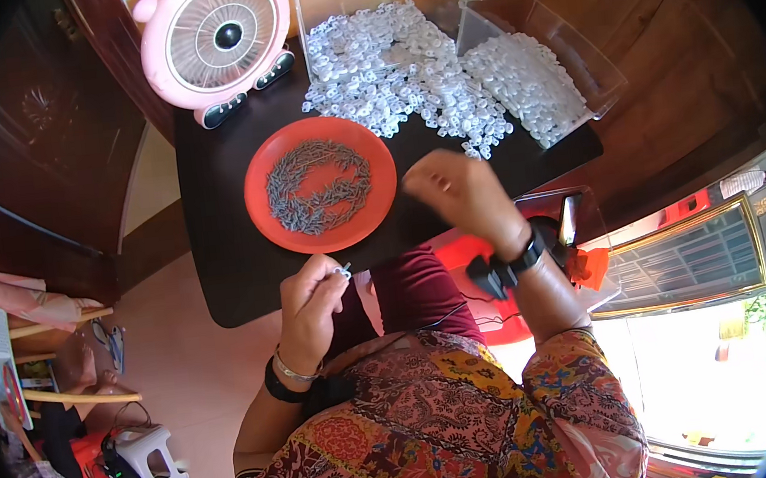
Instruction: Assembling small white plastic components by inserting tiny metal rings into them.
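My left hand [309,305] is at the table's near edge, thumb and finger pinched on a small white plastic cable clip [342,274]. A short grey pin shows at the clip's top. Over the table, right of the plate, is my right hand [464,191], curled and blurred by motion; whether its fingers hold anything is hidden. A round red plate [259,201] carries many loose grey nails [310,211]. Beyond my right hand a heap of white cable clips [457,100] spreads over the dark table [227,246].
A pink fan [161,66] stands at the table's far left. Clear plastic boxes [604,76] with white clips are at the far side and right. Below the table's right side is a red container [464,251]. A white and black device [149,459] is on the left.
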Tool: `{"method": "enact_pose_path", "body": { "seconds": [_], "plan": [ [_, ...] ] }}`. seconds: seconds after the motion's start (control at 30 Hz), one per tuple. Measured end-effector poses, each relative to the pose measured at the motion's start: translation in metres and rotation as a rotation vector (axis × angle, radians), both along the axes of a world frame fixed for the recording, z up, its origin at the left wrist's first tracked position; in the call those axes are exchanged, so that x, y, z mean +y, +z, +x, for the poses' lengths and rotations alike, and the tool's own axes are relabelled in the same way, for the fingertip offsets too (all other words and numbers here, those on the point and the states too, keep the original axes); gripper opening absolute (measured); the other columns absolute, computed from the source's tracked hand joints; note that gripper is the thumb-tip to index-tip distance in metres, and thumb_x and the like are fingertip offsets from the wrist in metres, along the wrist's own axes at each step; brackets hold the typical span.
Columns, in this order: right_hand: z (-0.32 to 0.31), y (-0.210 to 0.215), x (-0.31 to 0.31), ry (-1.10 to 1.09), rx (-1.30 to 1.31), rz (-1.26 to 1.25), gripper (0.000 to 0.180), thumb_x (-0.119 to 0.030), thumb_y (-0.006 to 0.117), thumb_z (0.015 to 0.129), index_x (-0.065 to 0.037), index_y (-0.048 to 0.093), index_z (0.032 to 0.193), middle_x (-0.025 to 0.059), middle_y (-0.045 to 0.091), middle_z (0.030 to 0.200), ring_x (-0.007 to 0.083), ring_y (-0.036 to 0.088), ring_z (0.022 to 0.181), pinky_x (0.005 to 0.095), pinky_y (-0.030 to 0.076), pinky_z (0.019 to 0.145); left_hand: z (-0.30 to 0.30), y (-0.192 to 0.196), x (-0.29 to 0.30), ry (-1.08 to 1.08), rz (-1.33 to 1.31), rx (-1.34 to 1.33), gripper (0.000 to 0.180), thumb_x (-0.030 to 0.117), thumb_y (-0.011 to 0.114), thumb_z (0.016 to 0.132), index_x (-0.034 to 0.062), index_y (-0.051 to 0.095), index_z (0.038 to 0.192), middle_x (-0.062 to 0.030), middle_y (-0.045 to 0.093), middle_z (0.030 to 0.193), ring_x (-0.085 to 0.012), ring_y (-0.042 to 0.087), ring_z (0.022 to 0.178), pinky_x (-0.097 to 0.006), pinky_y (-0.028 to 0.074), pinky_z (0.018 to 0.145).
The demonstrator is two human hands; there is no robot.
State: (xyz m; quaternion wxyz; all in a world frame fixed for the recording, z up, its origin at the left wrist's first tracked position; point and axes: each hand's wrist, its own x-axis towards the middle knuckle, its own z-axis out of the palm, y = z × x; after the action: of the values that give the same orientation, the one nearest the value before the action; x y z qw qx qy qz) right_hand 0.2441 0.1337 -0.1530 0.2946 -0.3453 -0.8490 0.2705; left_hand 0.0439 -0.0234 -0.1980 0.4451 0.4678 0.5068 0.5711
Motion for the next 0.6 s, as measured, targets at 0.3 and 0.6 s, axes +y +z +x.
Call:
{"method": "enact_pose_path", "body": {
  "seconds": [0.3,0.6],
  "plan": [
    [0.079,-0.005,0.099,-0.359,-0.318,0.202,0.020,-0.025,0.056,0.080,-0.009,0.068,0.082,0.0136,0.067,0.079,0.0331,0.064,0.078,0.0415,0.050,0.070,-0.017,-0.003,0.006,0.026,-0.032,-0.227,0.017,0.012,0.049,0.086,0.0012,0.050,0.073,0.0002,0.043,0.057,-0.0080,0.041,0.051,-0.023,0.033,0.049],
    [0.063,-0.007,0.095,-0.266,-0.525,0.084,0.019,-0.025,0.057,0.075,-0.009,0.068,0.079,0.0136,0.066,0.077,0.0332,0.064,0.077,0.0433,0.049,0.071,-0.022,-0.007,0.005,0.002,-0.029,-0.269,0.017,0.012,0.049,0.086,0.0011,0.050,0.074,0.0001,0.043,0.057,-0.0089,0.041,0.051,-0.023,0.034,0.049]
  ]
}}
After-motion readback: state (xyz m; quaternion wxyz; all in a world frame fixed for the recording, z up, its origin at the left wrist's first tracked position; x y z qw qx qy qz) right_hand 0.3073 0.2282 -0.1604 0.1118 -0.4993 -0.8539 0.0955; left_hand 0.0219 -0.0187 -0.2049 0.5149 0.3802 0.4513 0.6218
